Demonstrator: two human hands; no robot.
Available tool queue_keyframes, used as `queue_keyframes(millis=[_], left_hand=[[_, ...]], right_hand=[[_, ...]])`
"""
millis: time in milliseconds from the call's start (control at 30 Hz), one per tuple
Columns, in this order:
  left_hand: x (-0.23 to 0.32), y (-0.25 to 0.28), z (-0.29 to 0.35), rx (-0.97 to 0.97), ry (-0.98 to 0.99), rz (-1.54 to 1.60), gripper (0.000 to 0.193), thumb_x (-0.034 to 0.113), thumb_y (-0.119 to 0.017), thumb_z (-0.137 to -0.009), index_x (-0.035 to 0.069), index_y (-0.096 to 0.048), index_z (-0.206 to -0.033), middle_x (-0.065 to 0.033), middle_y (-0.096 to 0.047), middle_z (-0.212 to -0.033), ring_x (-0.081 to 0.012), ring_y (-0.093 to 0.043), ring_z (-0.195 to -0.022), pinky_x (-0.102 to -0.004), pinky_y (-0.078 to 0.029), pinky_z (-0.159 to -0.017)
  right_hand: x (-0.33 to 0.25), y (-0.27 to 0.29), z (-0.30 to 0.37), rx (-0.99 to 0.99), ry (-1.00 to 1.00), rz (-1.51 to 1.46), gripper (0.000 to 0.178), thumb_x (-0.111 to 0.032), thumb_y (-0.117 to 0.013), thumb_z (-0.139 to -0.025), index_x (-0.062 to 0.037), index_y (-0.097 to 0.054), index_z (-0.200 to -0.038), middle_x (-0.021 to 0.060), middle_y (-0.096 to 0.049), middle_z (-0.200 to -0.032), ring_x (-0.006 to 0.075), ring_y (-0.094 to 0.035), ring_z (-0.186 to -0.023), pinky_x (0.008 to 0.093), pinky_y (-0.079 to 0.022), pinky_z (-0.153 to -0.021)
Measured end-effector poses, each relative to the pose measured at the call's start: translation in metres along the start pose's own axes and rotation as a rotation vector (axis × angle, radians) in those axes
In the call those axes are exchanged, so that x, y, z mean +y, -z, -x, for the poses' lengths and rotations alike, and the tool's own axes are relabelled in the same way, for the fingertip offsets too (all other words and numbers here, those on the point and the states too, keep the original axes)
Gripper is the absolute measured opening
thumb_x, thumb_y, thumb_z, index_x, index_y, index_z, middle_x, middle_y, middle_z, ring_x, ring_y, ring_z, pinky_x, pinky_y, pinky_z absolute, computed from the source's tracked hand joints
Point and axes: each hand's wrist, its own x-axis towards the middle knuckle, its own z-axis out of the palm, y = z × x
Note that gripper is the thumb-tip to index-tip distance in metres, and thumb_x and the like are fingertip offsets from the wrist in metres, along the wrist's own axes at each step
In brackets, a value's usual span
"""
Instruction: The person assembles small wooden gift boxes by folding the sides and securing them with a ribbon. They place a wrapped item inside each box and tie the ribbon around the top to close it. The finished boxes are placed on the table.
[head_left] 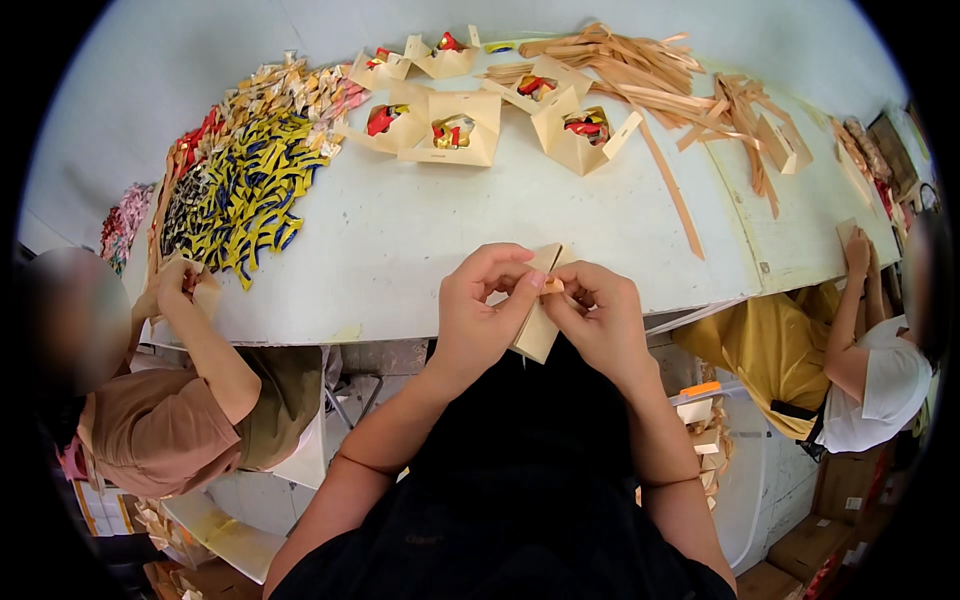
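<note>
A small cream cardboard box (536, 340), folded closed, is held tilted over the table's near edge, between my two hands. A short piece of peach ribbon (551, 286) shows at its middle. My left hand (482, 312) is closed, thumb and fingertips pinching at the ribbon from the left. From the right, my right hand (603, 318) is closed too, thumb and index finger pinching at the ribbon's other side. My fingers cover part of the box and ribbon, so I cannot tell whether the ribbon is knotted.
Open cream boxes (463, 150) with red and gold packets stand at the back of the white table (400, 240). Wrapped sweets (245, 185) are heaped left; peach ribbons (625, 55) lie back right. A person (165, 425) works at left, another (875, 370) at right. A bin of boxes (710, 450) stands below.
</note>
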Motion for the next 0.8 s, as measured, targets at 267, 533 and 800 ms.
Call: queue_keyframes(millis=[267, 533, 800], left_hand=[[-0.002, 0.005, -0.004, -0.068, 0.236, 0.206, 0.015, 0.002, -0.077, -0.101, -0.005, -0.081, -0.114, -0.0101, -0.073, -0.115, -0.0125, -0.069, -0.096, -0.0266, -0.055, -0.088], [-0.018, 0.001, 0.004, 0.042, 0.242, 0.277, 0.011, 0.006, -0.074, -0.105, -0.002, -0.081, -0.104, -0.0035, -0.073, -0.102, -0.0098, -0.065, -0.092, -0.0258, -0.053, -0.087], [-0.031, 0.002, 0.003, 0.104, 0.159, 0.246, 0.015, 0.013, -0.069, -0.109, -0.001, -0.074, -0.108, -0.0034, -0.074, -0.099, -0.0104, -0.067, -0.092, -0.0287, -0.056, -0.090]], right_hand=[[0.011, -0.024, 0.002, 0.190, 0.003, 0.007, 0.010, -0.003, -0.079, -0.093, -0.0020, -0.074, -0.101, 0.0060, -0.069, -0.085, 0.0104, -0.061, -0.073, 0.0273, -0.050, -0.062], [0.008, -0.014, 0.009, 0.093, 0.007, -0.302, 0.009, -0.007, -0.078, -0.101, -0.0006, -0.074, -0.107, 0.0030, -0.075, -0.099, 0.0082, -0.066, -0.084, 0.0243, -0.054, -0.076], [0.023, 0.005, 0.028, 0.246, 0.016, -0.461, 0.008, -0.008, -0.064, -0.111, -0.0012, -0.065, -0.107, 0.0014, -0.068, -0.102, 0.0071, -0.060, -0.095, 0.0237, -0.049, -0.088]])
